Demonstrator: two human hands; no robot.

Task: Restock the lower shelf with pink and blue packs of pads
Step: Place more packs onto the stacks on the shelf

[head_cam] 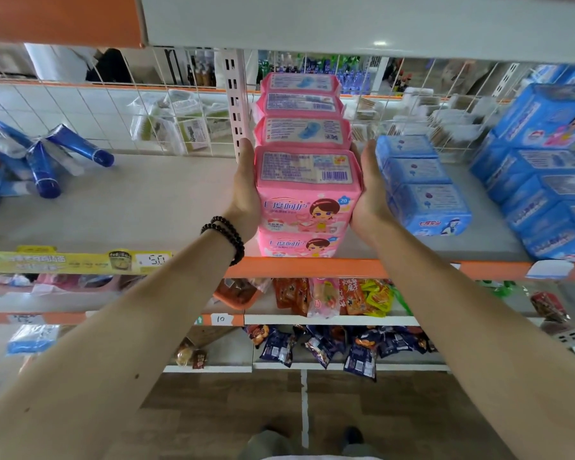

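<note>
A row of pink packs of pads (302, 131) runs from the shelf's front edge back to the wire mesh. At its front, one pink pack (307, 194) sits on top of another (299, 245). My left hand (246, 194) presses flat against the left side of the top front pack, and my right hand (370, 194) presses flat against its right side, fingers straight. Blue packs of pads (419, 184) stand in a row just right of my right hand. The grey shelf (146, 200) has an orange front edge.
A bigger stack of blue packs (545, 161) fills the far right. Blue tubes (47, 161) lie at the left. A slotted upright post (236, 104) stands behind my left hand, and another shelf (346, 21) hangs overhead. Snack bags (346, 297) fill the shelves below.
</note>
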